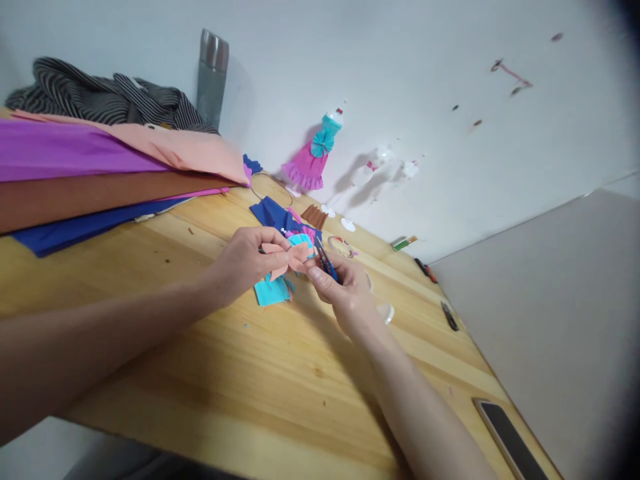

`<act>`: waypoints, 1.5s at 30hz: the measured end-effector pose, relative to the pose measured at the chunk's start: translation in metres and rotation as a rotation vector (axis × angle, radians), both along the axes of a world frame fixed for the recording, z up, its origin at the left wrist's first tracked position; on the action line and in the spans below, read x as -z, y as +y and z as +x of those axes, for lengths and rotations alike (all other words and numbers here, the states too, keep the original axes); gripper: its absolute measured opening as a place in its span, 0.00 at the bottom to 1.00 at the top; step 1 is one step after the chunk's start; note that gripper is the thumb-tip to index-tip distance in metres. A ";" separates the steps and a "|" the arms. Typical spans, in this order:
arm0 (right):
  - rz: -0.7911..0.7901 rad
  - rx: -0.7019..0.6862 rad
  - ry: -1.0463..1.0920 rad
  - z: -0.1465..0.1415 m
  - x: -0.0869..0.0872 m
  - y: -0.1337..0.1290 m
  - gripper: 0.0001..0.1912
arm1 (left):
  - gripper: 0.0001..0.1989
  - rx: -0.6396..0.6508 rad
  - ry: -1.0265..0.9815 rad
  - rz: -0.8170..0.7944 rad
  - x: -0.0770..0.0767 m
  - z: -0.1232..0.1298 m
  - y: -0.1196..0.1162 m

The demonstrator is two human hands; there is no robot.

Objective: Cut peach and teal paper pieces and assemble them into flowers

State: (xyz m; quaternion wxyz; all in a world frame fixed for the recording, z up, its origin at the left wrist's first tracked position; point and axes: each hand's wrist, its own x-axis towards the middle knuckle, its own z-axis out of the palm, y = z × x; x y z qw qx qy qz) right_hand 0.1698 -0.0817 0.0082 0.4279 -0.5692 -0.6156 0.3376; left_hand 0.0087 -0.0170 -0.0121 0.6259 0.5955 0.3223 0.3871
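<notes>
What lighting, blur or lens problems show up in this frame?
Head view: tilted framing, wide-angle stretching, dark vignette at the right edge; soft shadows on the wall beside the flask and on the table beside the right forearm; cyan paper slightly soft.

Smooth Wood, Dull Paper, Shiny Cap

The worktop (220,393) looks like smooth wood with a soft shine. Near its back edge, the striped cloth (110,100) looks soft and crumpled. The purple sheet (75,152) and the small peach piece (300,255) look like dull paper. The bottle (211,93) has a shiny, metal-looking cap (215,52). By the right edge, the phone (513,437) has a smooth, glossy screen.
</notes>
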 end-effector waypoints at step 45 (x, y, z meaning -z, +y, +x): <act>-0.312 -0.293 -0.111 0.038 -0.032 -0.002 0.25 | 0.06 0.073 0.028 0.029 -0.008 -0.002 -0.003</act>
